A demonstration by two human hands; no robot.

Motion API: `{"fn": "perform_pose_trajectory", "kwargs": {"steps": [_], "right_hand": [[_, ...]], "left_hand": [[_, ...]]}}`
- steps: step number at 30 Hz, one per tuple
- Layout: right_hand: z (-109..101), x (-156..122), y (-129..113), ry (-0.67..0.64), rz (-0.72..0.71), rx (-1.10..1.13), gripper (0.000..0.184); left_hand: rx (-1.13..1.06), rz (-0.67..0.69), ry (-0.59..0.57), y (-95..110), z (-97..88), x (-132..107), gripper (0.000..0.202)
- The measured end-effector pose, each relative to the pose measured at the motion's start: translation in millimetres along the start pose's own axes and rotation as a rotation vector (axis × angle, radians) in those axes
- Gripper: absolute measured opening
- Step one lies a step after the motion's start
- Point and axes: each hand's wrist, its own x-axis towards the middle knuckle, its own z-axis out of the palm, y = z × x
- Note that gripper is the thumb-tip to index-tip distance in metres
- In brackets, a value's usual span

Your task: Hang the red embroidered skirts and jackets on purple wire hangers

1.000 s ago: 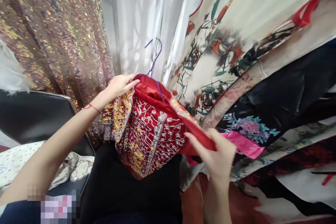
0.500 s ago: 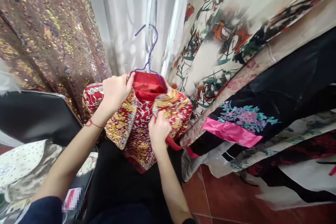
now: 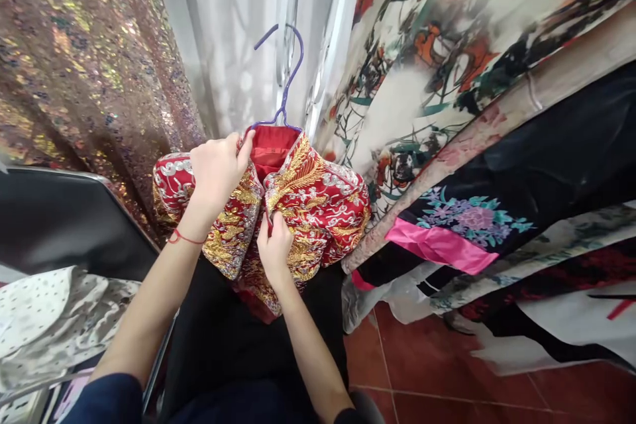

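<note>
A red jacket (image 3: 322, 205) with gold and silver embroidery hangs on a purple hanger (image 3: 287, 76) in front of me. My left hand (image 3: 217, 169) is closed on the jacket's left collar edge, just below the hanger's hook. My right hand (image 3: 273, 245) pinches the front edge of the right panel at the middle, where the two front panels meet. The red lining (image 3: 271, 146) shows at the neck opening. A red thread is tied round my left wrist.
A sequined brown-gold cloth (image 3: 89, 59) hangs at the left and white sheer cloth (image 3: 233, 33) behind. Printed floral garments (image 3: 447, 66) and a black one with pink trim (image 3: 442, 245) hang at the right. A black chair (image 3: 64, 218) with pale fabric (image 3: 50, 318) stands at left. Red floor tiles (image 3: 437, 377) lie below.
The right front panel, open and held out to the right a second ago, now lies closed over the jacket's front. My right hand moved left to the centre; the left hand closed on the collar.
</note>
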Motion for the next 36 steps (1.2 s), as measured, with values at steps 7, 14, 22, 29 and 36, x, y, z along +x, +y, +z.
{"fn": "perform_pose_trajectory", "kwargs": {"steps": [7, 14, 22, 29, 36], "right_hand": [[-7, 5, -9, -0.054, 0.037, 0.042, 0.029], [-60, 3, -51, 0.077, -0.002, 0.323, 0.035], [3, 22, -35, -0.263, 0.032, -0.138, 0.024], [-67, 30, -19, -0.454, -0.263, 0.008, 0.026], [-102, 13, 31, -0.103, -0.277, 0.215, 0.016]], "left_hand": [[0.020, 0.019, 0.010, -3, 3.5, 1, 0.057], [-0.047, -0.014, 0.001, -4, 3.6, 1, 0.054], [-0.106, -0.049, -0.065, -8, 2.9, 4, 0.052], [-0.182, 0.106, -0.054, -17, 7.8, 1, 0.037], [-0.261, -0.069, 0.251, -67, 58.4, -118, 0.027]]}}
